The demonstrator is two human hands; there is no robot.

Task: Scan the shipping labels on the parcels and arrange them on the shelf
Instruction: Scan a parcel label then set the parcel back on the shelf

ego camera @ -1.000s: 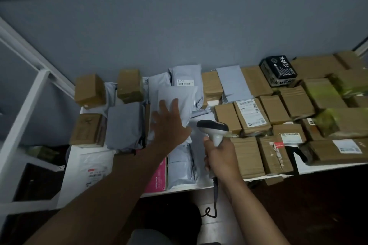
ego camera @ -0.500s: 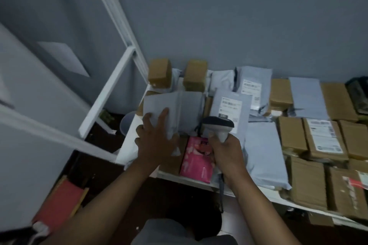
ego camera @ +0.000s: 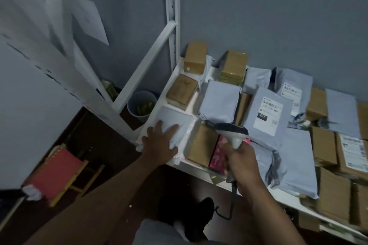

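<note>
Left hand [ego camera: 159, 145] has laid grey mailer [ego camera: 171, 119] at shelf [ego camera: 201, 167] corner

Both forearms are bare to the frame edge; no sleeves, gloves or wrist items. The left hand [ego camera: 159, 146] and right hand [ego camera: 242, 162] carry no rings. Grey garment [ego camera: 155, 232] below.

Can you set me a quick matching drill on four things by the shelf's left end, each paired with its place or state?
Things:
1. barcode scanner
2. grey mailer
3. pink packet
4. grey cup

Places or states:
A. under the left hand, at the shelf's front left corner
B. below the shelf, beside its left edge
C. gripped by the right hand
D. on the shelf's front edge, beside a brown box

Pairs: 1-C, 2-A, 3-D, 4-B
</note>
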